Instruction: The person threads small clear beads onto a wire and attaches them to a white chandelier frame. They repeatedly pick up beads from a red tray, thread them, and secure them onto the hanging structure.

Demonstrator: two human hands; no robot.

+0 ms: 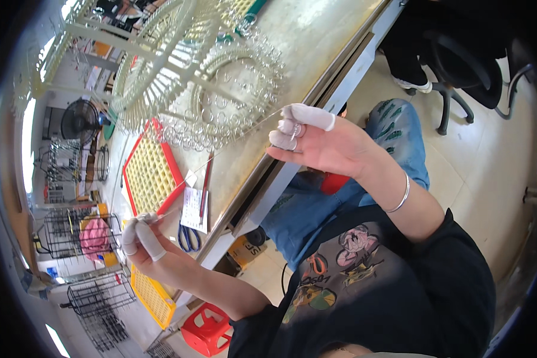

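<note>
A thin pale thread or wire (pixel 238 138) stretches slantwise across the bench between my two hands. My left hand (pixel 155 253), with white finger covers, is closed in a pinch at its lower left end. The fingers of my right hand (pixel 322 140) are also covered and curl round the upper end, beyond the bench's front edge. A silver ring (pixel 295 131) shows at those fingers; whether worn or held I cannot make out. Behind the thread stands a pale tiered rack (pixel 188 74) with many small clear or silvery loops (pixel 221 128) hanging from it.
A red-rimmed tray (pixel 171 155) with a yellow grid lies left of the rack. Near it are a printed paper slip (pixel 192 207), a slim red tool (pixel 206 185) and blue-handled scissors (pixel 189 238). A yellow tray (pixel 152 295), a red stool (pixel 206 329) and wire baskets (pixel 77 232) are farther left.
</note>
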